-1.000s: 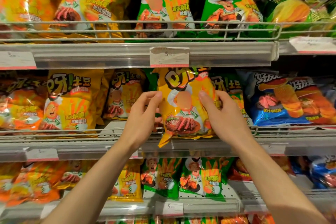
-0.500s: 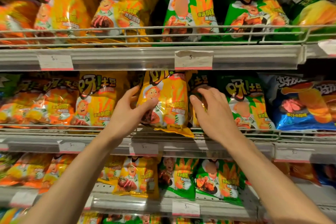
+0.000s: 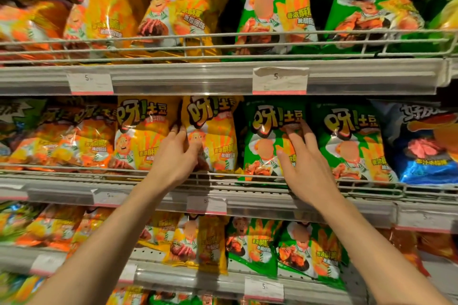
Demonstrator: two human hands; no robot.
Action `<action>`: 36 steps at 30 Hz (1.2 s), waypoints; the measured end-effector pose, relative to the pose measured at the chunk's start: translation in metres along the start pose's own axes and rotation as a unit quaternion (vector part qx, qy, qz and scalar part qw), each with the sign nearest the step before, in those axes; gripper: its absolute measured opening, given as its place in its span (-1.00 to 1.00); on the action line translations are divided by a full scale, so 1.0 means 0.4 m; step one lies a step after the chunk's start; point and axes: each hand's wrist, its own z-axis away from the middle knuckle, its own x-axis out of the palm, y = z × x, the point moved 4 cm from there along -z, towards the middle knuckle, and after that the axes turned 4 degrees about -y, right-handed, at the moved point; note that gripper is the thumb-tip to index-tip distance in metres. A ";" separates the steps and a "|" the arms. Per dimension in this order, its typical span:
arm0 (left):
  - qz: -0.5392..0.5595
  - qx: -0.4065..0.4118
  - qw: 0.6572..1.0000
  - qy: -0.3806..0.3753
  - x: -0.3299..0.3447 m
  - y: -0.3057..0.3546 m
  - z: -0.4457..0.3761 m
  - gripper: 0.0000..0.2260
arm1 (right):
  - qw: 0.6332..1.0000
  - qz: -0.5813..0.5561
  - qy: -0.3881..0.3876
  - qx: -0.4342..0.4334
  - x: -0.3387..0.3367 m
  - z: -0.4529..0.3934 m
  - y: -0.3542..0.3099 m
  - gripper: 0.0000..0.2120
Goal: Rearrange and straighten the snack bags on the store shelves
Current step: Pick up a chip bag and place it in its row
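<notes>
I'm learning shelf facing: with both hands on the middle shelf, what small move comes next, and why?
Probably turn the yellow foil snack bag square with the left hand: it stands tilted, angled away from the front, while the green foil snack bag under the right hand stands upright, facing out.

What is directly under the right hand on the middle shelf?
The right hand lies on a green snack bag, fingers spread. Its logo and upper left part show; the lower right part is covered by the hand.
</notes>
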 end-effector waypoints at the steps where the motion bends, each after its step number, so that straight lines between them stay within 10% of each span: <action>1: -0.003 0.000 1.000 0.010 0.010 0.005 0.000 -0.45 | 1.000 -0.004 0.006 -0.002 -0.001 0.000 0.000 -0.53; 6: 0.059 -0.018 0.997 0.053 0.057 0.030 -0.019 -0.19 | 1.000 0.004 0.006 -0.006 0.003 -0.002 -0.002 -0.55; 29: -0.132 0.125 0.982 0.049 0.102 0.046 -0.026 -0.32 | 0.998 0.014 0.015 -0.052 -0.055 0.033 0.011 -0.46; 36: -0.194 0.081 0.977 0.017 0.129 0.032 -0.043 -0.30 | 0.985 0.150 0.055 0.070 -0.114 0.070 0.123 -0.36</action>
